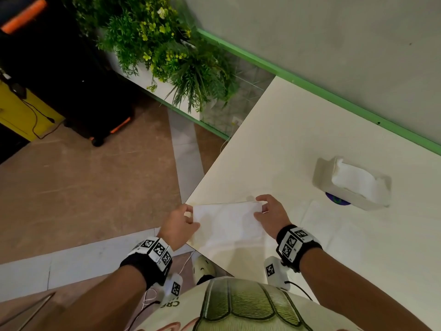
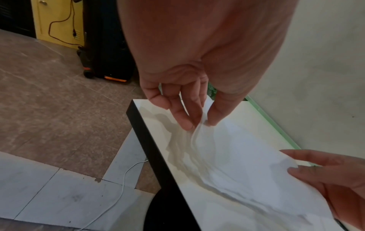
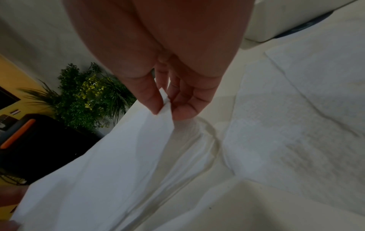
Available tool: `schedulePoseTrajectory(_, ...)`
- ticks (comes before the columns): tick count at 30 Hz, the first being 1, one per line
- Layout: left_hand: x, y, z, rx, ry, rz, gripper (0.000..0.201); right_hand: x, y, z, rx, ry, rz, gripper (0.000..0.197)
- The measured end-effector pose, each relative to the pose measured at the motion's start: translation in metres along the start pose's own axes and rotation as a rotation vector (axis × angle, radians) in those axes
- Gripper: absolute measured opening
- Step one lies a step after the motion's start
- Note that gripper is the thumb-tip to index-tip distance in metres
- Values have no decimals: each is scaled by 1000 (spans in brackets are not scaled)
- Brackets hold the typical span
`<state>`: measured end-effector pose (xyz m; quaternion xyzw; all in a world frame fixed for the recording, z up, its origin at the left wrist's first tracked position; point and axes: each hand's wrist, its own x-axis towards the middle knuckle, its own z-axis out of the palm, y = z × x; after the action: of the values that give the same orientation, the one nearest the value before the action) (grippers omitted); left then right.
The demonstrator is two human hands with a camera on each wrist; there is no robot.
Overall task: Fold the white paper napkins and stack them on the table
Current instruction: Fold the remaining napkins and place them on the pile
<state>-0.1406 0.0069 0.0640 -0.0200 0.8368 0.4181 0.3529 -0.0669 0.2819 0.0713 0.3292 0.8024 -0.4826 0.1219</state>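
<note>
A white paper napkin (image 1: 226,219) is stretched between both hands just above the near left corner of the white table (image 1: 310,139). My left hand (image 1: 188,215) pinches its left corner between thumb and fingers; the left wrist view shows that hand (image 2: 199,121) and napkin (image 2: 247,156) close up. My right hand (image 1: 261,207) pinches the right corner, and the right wrist view shows this hand (image 3: 166,107) holding the napkin (image 3: 108,164). The napkin's lower part sags toward the tabletop. More unfolded napkins (image 1: 334,225) lie flat to the right.
A white tissue box (image 1: 353,182) with napkins sticking out stands at the right on a blue disc (image 1: 337,201). A green-edged wall (image 1: 310,86) runs along the table's far side. Plants (image 1: 167,51) and a black case (image 1: 71,75) stand on the floor to the left.
</note>
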Motion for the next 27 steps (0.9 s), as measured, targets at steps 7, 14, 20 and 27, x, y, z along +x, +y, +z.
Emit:
schedulePoseTrajectory(7,-3,-6,-4,190,23,-19,34,-10,13,-25,38,118,-50,30)
schedulePoseTrajectory(14,-18,-37,-22,385,197,-27,63,-47,115,-118,-564,211,-155,41)
schedulePoseTrajectory(20,-35,-33,-10,378,212,10,29,-90,194,-144,-826,-1,-96,82)
schedulePoseTrajectory(27,-63,-9,47,397,210,131,19,-98,201,-149,-728,31,-199,26)
